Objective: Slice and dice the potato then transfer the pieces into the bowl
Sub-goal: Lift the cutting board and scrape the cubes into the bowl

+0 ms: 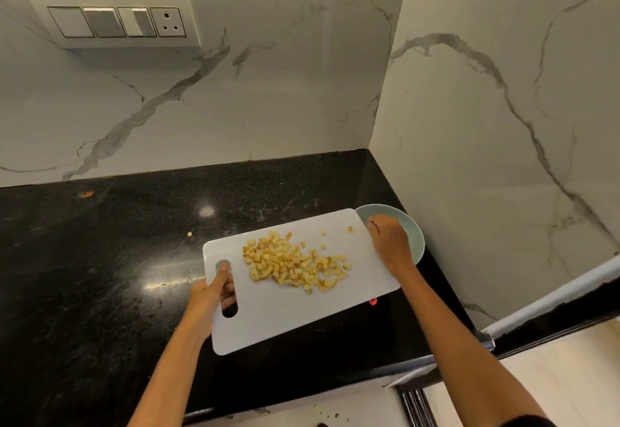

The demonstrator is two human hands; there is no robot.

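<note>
Potato pieces (295, 260), small yellow cubes with bits of brown skin, lie in one loose heap on the middle of a single white cutting board (288, 312); they are too many and too crowded to count, though about five lie apart from the heap toward the board's far right corner. One more cube (190, 233) sits alone on the black bench (84, 275), well left of the board. The left hand (211, 296) grips the board at its handle end, thumb lying on top beside the oval slot and fingers showing through the slot from below. The right hand (391, 242) is at the board's opposite short edge, knuckles up and fingers curled down over that edge; whether they actually clamp the board or only rest against it cannot be told. One pale green bowl (416, 242) stands on the bench in the corner by the marble wall, partly covered by the board's right end and by the right hand, and what little of its inside shows holds no potato. A small red thing (373, 301) peeks out from under the board's near edge. On the wall hangs one switch plate (117, 20) with three switches and one socket.
</note>
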